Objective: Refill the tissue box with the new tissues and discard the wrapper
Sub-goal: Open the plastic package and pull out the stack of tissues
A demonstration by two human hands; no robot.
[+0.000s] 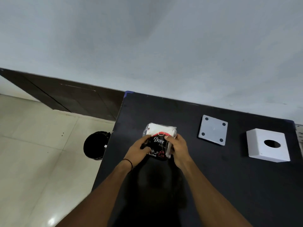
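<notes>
Both hands were closed on the tissue pack (159,141), which sat near the middle of the dark table (229,185). The left hand (139,150) gripped the pack's left side with fingers curled over the black printed wrapper (158,150), and the right hand (177,149) pinched the right edge, thumb on top. The far half of the pack showed white tissues (159,128) under what looked like clear film; whether that end was already torn open could not be told.

The step in hand appeared to be opening the wrapper and freeing the stack. To do it well, the person would want 1 hand steadying the pack while the other peeled the film back from the far end, pulling the wrapper away rather than squeezing the stack, so the sheets stayed square and folded. Tearing along a seam would likely leave the wrapper in 1 piece, easier to discard.

The white tissue box (268,145) stood well apart at the far right, its round hole facing up, and the grey base plate (212,130) with 4 dark feet lay between box and pack, so the box seemed already opened for loading. The black bin (95,145) stood on the floor just beside the table's left edge, near the left hand, handy for the wrapper once the tissues were out.
</notes>
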